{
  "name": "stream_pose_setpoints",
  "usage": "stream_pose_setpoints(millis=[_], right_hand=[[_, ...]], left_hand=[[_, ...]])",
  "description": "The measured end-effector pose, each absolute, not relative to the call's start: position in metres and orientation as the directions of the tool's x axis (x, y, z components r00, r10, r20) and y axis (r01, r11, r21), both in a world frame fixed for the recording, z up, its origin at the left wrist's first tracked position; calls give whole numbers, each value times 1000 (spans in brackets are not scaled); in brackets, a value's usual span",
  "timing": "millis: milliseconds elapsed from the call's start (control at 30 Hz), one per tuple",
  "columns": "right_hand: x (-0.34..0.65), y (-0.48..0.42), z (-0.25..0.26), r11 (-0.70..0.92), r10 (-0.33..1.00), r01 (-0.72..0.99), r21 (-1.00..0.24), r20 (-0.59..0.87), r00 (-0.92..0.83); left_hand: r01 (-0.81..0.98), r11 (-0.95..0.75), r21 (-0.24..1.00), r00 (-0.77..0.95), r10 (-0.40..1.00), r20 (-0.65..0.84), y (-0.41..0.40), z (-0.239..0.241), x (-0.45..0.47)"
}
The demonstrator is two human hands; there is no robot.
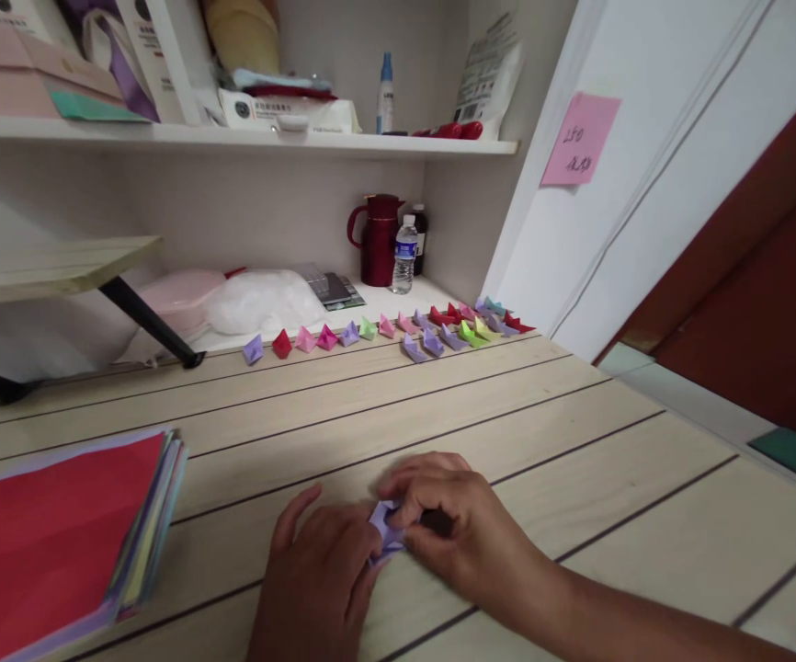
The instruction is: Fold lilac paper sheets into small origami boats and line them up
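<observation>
Between my two hands, low in the head view, is a small folded piece of purple paper [385, 527]. My left hand [325, 561] grips its left side, with one finger raised away from it. From the right, the thumb and fingers of my right hand [449, 515] pinch the other side. My fingers cover much of the paper, so its full shape is hidden. Beyond my hands, small folded paper boats [432, 343] in purple, red, pink, green and yellow stand in rows along the table's back edge.
A stack of coloured paper [60, 542], red on top, lies at the left of the slatted table [619, 496]. A small raised stand [53, 267] is behind it. At the back are a red jug [380, 241], a water bottle [404, 256] and a loaded shelf [184, 135].
</observation>
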State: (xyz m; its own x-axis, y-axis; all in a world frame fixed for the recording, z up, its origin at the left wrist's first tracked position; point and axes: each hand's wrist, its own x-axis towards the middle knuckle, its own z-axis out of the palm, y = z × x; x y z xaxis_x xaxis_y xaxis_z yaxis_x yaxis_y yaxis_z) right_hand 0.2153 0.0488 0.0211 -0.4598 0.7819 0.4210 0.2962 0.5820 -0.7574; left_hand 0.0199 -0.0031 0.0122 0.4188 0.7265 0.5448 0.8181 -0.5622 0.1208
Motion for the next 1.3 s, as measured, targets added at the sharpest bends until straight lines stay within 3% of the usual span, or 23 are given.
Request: stream_pose_setpoints(millis=[133,400,600,833,1000,1300], right_hand=[[214,49,25,566,772,212,-796,422,-475],[212,47,27,316,902,262,-912,203,-381],[211,47,30,307,904,291,-906,183,-386],[211,47,33,258,905,284,-923,129,-405],[212,50,36,151,889,191,-970,49,-455],[214,49,35,129,896,235,-963,12,-444]], left_hand=[[813,-574,98,416,690,593,-2,13,18],[750,-498,436,228,813,536,-5,16,26],[640,-372,673,19,883,469,-5,3,29],[427,-102,899,-124,978,169,-9,10,30],[279,3,960,-49,999,12,-4,12,28],[341,-52,939,-123,987,99,-9,14,35]])
